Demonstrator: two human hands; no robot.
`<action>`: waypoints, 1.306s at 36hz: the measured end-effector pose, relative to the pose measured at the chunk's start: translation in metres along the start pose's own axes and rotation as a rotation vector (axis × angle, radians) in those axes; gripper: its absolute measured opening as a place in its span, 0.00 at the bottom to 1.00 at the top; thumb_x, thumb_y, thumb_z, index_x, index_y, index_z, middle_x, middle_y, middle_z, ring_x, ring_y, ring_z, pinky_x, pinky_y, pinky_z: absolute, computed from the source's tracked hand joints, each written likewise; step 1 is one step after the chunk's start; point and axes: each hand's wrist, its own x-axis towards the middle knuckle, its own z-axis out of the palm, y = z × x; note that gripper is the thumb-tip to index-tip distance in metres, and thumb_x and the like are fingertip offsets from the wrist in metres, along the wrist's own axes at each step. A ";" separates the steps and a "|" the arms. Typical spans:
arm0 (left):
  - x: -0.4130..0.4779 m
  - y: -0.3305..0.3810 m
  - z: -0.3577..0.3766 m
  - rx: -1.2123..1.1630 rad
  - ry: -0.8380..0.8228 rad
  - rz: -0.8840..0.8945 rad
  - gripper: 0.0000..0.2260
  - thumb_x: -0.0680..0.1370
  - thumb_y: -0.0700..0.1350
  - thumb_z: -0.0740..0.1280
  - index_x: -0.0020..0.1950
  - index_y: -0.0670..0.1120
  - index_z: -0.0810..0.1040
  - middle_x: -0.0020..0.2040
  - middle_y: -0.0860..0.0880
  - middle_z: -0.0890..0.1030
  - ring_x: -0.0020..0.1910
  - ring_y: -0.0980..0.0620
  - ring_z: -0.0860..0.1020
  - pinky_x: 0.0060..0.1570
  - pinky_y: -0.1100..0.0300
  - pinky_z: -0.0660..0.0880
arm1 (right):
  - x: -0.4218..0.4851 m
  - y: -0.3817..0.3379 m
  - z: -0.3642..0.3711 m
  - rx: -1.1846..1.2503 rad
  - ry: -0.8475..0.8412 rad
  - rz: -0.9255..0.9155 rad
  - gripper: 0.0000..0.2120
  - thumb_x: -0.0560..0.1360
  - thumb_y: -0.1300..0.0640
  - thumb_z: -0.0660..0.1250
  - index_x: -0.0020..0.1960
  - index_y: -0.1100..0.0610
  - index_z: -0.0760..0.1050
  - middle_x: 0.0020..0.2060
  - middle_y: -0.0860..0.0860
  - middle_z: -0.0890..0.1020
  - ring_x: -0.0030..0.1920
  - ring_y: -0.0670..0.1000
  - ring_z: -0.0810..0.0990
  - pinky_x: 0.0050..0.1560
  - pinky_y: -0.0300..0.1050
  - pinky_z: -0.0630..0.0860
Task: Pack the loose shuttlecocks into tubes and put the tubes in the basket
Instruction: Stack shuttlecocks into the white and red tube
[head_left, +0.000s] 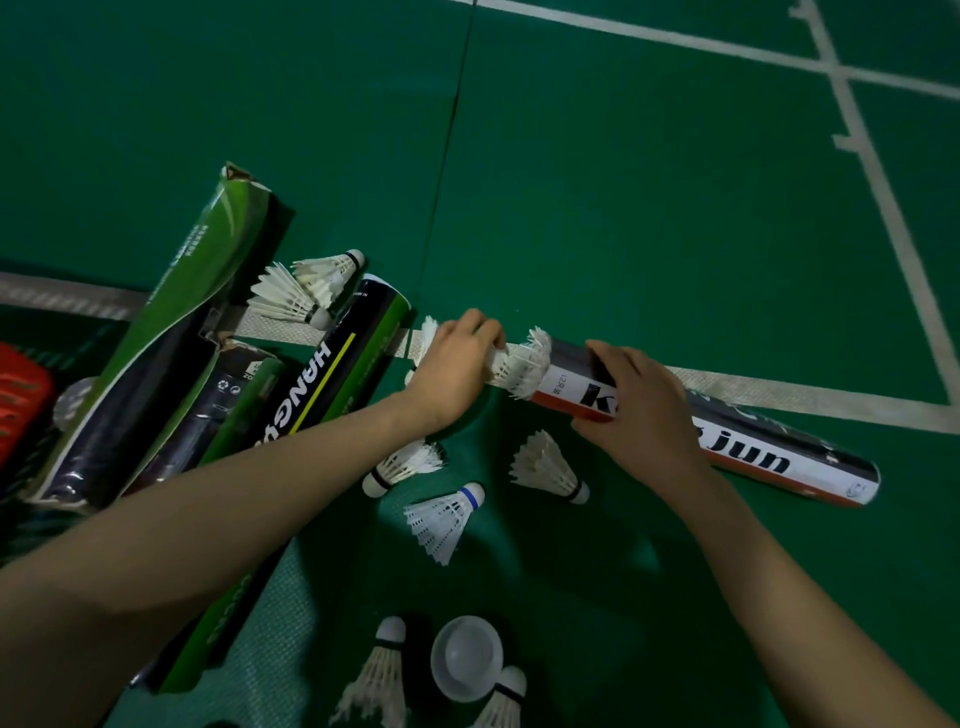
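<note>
On the floor (623, 182), the right hand (639, 410) grips a white tube (779, 460) to steady it while the left hand (457, 364) pinches stacked shuttlecocks (522, 364), feeding them into its mouth.

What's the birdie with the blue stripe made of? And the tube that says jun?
Blue-striped shuttlecock: probably white feathers, since separate ribbed vanes show, though plastic is possible; the rounded tip's material is unclear. Jun tube: likely glossy printed cardboard, with a slight sheen.

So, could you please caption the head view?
The left hand holds shuttlecocks at the mouth of a tube gripped by the right hand.
</note>
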 end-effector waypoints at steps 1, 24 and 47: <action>-0.004 -0.001 0.000 -0.050 0.024 0.015 0.16 0.72 0.29 0.65 0.57 0.41 0.74 0.56 0.42 0.73 0.54 0.41 0.73 0.56 0.52 0.69 | 0.000 0.000 0.000 0.000 -0.002 0.004 0.37 0.68 0.49 0.73 0.73 0.51 0.61 0.65 0.52 0.71 0.65 0.54 0.68 0.69 0.54 0.59; -0.047 0.055 -0.031 -1.176 0.039 -0.227 0.12 0.77 0.35 0.62 0.58 0.45 0.69 0.51 0.44 0.80 0.51 0.51 0.77 0.57 0.56 0.73 | -0.002 -0.005 -0.012 0.049 0.104 0.007 0.35 0.67 0.53 0.73 0.71 0.52 0.64 0.62 0.53 0.73 0.62 0.55 0.70 0.65 0.51 0.61; -0.042 0.063 -0.036 -0.980 0.004 -0.183 0.20 0.76 0.31 0.66 0.57 0.44 0.58 0.46 0.47 0.83 0.44 0.59 0.80 0.47 0.71 0.73 | -0.004 -0.026 -0.006 0.010 0.125 -0.028 0.32 0.68 0.53 0.71 0.70 0.54 0.65 0.61 0.54 0.72 0.61 0.56 0.69 0.61 0.50 0.62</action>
